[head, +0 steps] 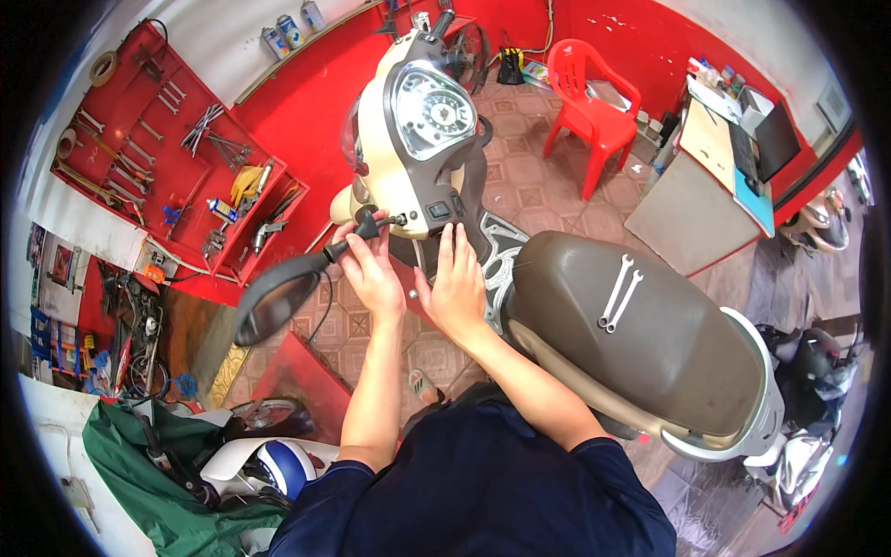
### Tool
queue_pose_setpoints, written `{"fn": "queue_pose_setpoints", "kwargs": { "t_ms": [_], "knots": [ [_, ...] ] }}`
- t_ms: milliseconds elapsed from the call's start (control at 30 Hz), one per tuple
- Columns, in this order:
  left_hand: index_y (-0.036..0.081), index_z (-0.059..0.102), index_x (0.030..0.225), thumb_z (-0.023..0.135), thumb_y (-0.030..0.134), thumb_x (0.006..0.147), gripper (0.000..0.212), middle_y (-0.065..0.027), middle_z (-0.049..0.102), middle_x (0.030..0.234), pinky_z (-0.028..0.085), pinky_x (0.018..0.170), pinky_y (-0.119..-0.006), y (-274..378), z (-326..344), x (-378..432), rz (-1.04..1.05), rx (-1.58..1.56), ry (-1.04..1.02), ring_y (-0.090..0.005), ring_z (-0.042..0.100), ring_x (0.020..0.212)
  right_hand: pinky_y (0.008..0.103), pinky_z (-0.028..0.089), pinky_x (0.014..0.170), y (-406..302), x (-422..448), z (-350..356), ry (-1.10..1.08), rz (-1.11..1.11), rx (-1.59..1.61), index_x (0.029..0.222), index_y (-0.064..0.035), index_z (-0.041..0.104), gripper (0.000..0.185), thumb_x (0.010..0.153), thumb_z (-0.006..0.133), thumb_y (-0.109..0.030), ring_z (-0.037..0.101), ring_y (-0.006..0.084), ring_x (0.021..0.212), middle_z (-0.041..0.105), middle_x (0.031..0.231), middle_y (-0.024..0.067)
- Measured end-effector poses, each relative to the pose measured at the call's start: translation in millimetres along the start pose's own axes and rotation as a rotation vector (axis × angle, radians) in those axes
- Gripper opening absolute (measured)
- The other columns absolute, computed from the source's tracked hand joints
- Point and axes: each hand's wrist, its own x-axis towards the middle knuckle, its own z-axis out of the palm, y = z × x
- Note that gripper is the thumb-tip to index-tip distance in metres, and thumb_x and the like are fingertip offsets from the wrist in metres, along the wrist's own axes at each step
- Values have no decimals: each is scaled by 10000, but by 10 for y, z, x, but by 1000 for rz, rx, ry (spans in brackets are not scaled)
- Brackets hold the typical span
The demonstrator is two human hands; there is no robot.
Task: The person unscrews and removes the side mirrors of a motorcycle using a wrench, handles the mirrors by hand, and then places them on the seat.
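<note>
A black scooter mirror (282, 296) extends left from the cream handlebar housing (379, 160). My left hand (372, 271) holds the mirror's stem near its rubber boot, close to the threaded end at the housing. My right hand (456, 285) is raised with its fingers extended, just below the switch (438, 209); whether it touches the housing I cannot tell. The instrument cluster (442, 115) faces up beyond the hands. Two combination wrenches, one (616, 292) beside the other (625, 301), lie on the brown scooter seat (647, 348) to the right.
A red wall cabinet (174, 52) with wrenches and other tools hangs at left, spray cans (290, 31) on a shelf above. A red plastic chair (592, 115) and a desk (696, 202) stand beyond the scooter. A green cover (132, 466) and another vehicle's wheel (268, 412) are at lower left.
</note>
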Motion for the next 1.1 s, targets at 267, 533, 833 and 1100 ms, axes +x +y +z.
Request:
{"fn": "queue_pose_setpoints", "kwargs": {
  "t_ms": [267, 533, 833, 1100],
  "knots": [
    [60, 399, 1203, 342, 318, 1117, 278, -84, 510, 854, 486, 1001, -472, 96, -20, 417, -193, -170, -170, -203, 544, 808, 511, 472, 988, -6, -6, 7, 4, -12, -15, 1503, 92, 289, 863, 859, 716, -293, 497, 447, 1259, 390, 1471, 343],
    [41, 499, 1048, 435, 305, 1092, 275, -41, 522, 702, 488, 677, -309, 338, 57, 828, -342, 426, -451, -160, 552, 649, 492, 493, 968, 2, 7, 18, 23, -31, -41, 1504, 89, 292, 880, 848, 727, -304, 520, 441, 1235, 396, 1469, 339],
    [-42, 596, 942, 497, 296, 1067, 374, -94, 635, 833, 525, 659, -322, 623, 51, 849, -237, 862, -506, -166, 630, 644, 483, 489, 978, 11, 2, 10, 11, -31, -67, 1498, 96, 296, 881, 844, 733, -302, 523, 439, 1230, 400, 1468, 336],
    [8, 630, 1081, 625, 184, 983, 201, -144, 719, 867, 524, 727, -342, 822, 301, 792, -79, 950, -718, -212, 666, 740, 499, 456, 1019, 8, -2, 7, 8, -25, -31, 1502, 92, 280, 892, 834, 754, -263, 506, 459, 1247, 408, 1464, 322]
  ]
}}
